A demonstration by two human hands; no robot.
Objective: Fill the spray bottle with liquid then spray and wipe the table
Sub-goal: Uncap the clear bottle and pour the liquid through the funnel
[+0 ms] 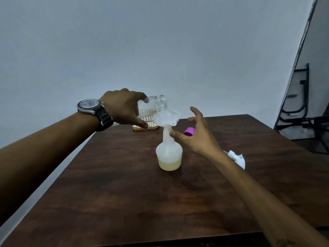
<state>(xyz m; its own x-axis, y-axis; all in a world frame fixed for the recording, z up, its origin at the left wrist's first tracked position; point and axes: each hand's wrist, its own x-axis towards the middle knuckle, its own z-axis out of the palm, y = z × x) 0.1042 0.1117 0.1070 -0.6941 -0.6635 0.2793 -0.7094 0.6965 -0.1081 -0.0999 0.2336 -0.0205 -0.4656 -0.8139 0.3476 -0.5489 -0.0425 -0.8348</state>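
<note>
A translucent white spray bottle (169, 154) stands uncapped in the middle of the dark wooden table (124, 184), with pale yellow liquid in its bottom part. A white funnel (166, 119) sits in its neck. My left hand (124, 107) grips a clear glass jar (153, 106), tipped on its side with its mouth over the funnel. My right hand (194, 134) is spread, thumb touching the bottle's neck just below the funnel. The white spray head (237, 158) lies on the table behind my right forearm, partly hidden.
A purple cap (189, 131) lies behind my right hand. A small gold wire holder (147, 124) stands at the table's far edge behind the jar. A black metal frame (300, 107) leans by the wall at right. A grey wall rises behind the table.
</note>
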